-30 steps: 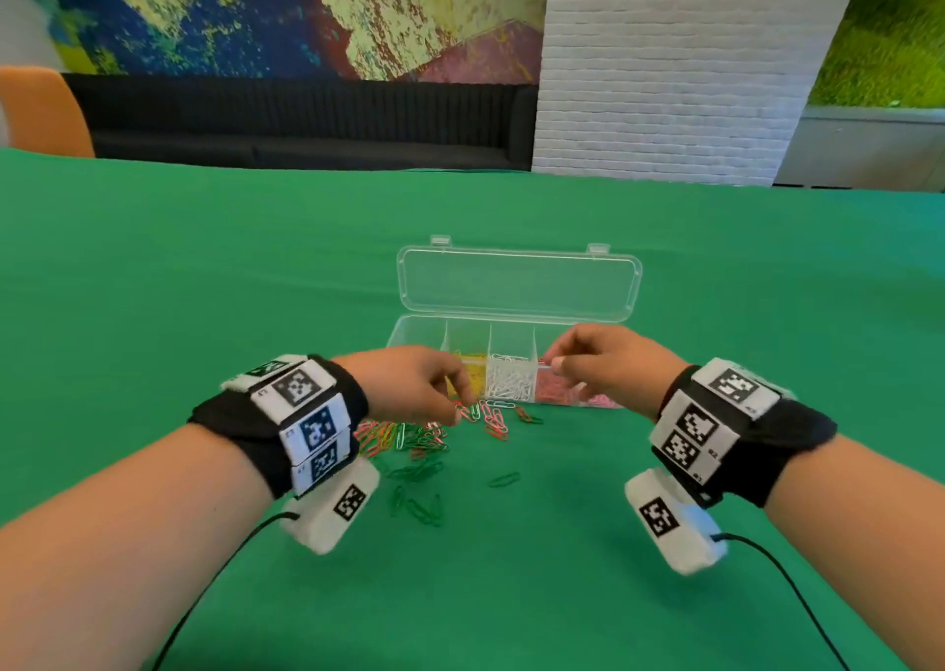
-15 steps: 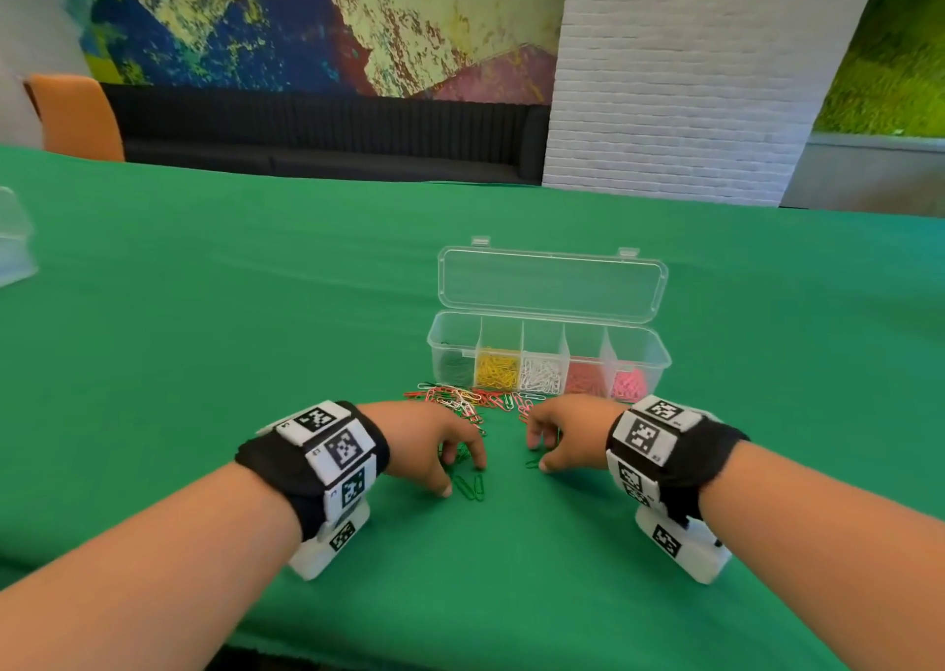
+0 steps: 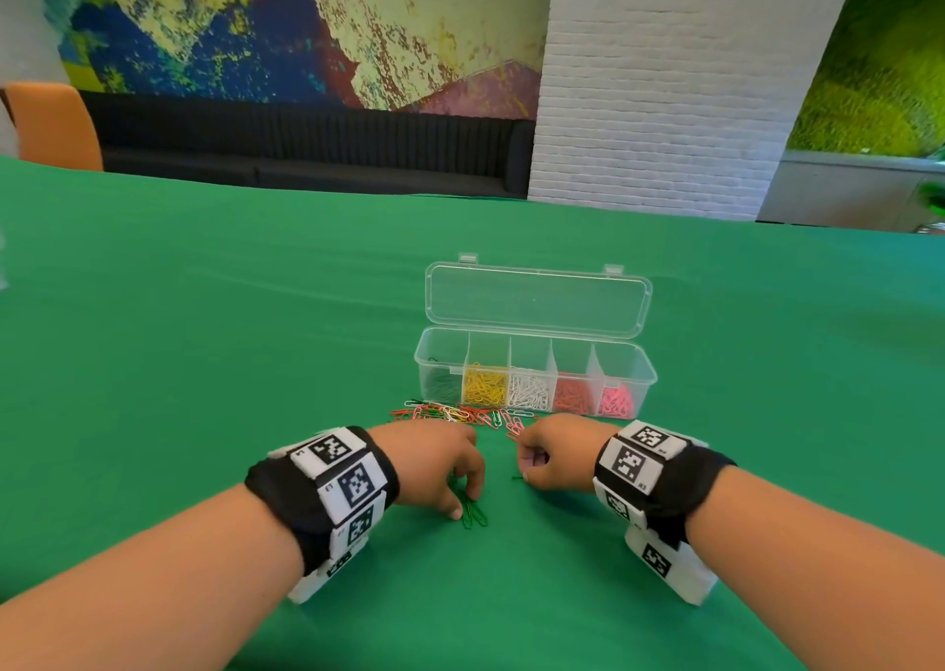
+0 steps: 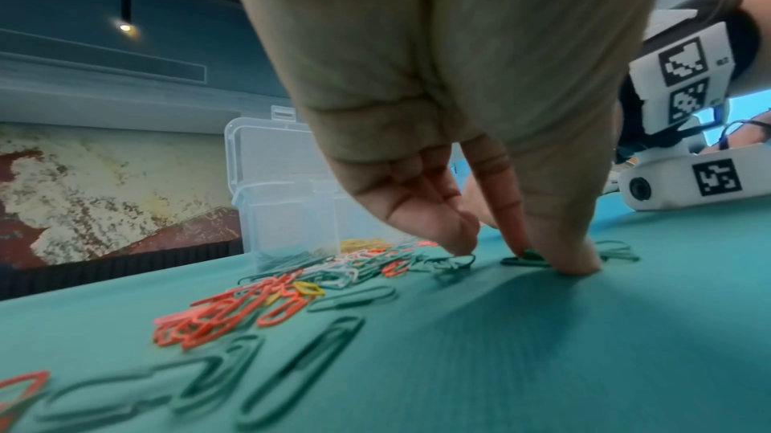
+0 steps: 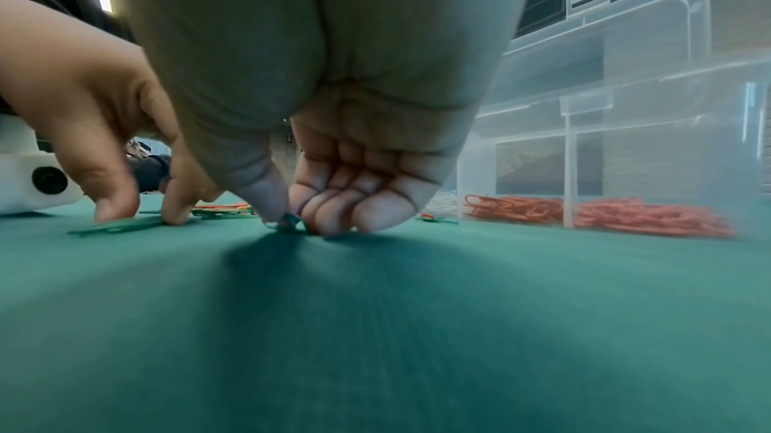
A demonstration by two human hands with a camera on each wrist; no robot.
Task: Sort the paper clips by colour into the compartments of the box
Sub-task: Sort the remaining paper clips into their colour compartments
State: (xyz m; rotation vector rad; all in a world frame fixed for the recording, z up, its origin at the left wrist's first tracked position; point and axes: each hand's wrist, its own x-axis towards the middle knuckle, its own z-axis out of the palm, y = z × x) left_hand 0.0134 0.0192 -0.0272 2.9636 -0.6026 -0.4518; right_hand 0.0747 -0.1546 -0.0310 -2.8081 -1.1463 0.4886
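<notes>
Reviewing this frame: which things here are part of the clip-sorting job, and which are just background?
Part of the job:
- clear compartment box, lid open
- loose mixed clips in front of it
- green clips under the left hand
- green clip pinched by the right hand

Just background:
- orange chair
- black sofa
- painted wall

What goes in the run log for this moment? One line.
left hand: pressing green clips on cloth | right hand: pinching green clip | box: open

Green table [image 3: 204, 343], open clear box [image 3: 537, 363], loose mixed paper clips [image 3: 460, 413] scattered before it
</notes>
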